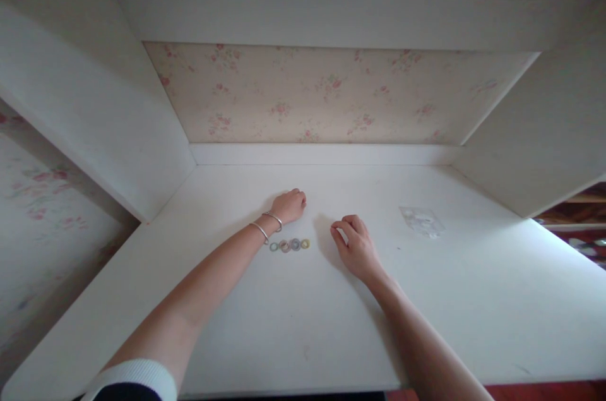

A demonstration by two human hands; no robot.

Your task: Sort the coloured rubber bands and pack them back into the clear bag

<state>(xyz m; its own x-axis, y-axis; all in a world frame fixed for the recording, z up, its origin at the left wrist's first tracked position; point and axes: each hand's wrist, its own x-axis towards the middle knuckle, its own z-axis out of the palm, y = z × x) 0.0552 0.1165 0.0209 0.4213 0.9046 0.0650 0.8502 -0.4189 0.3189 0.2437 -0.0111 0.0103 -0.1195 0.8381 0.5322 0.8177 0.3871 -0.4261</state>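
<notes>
Several small ring-shaped items [295, 244] lie in a row on the white desk, in green, pinkish, grey-blue and yellow; their exact kind is too small to tell. Just beyond the row, my left hand [288, 206] rests on the desk with its fingers curled into a fist, and its inside is hidden. Two thin bangles circle that wrist. My right hand [357, 245] is to the right of the row, apart from it. Its thumb and forefinger meet in a pinch, and anything between the tips is too small to make out.
A clear plastic bag [422, 221] lies on the desk [293, 325] to the right of my right hand. White side panels [534, 136] and a low back ledge [326, 154] enclose the desk, with flowered wallpaper [307, 95] behind. An overhead board [331, 16] spans the top.
</notes>
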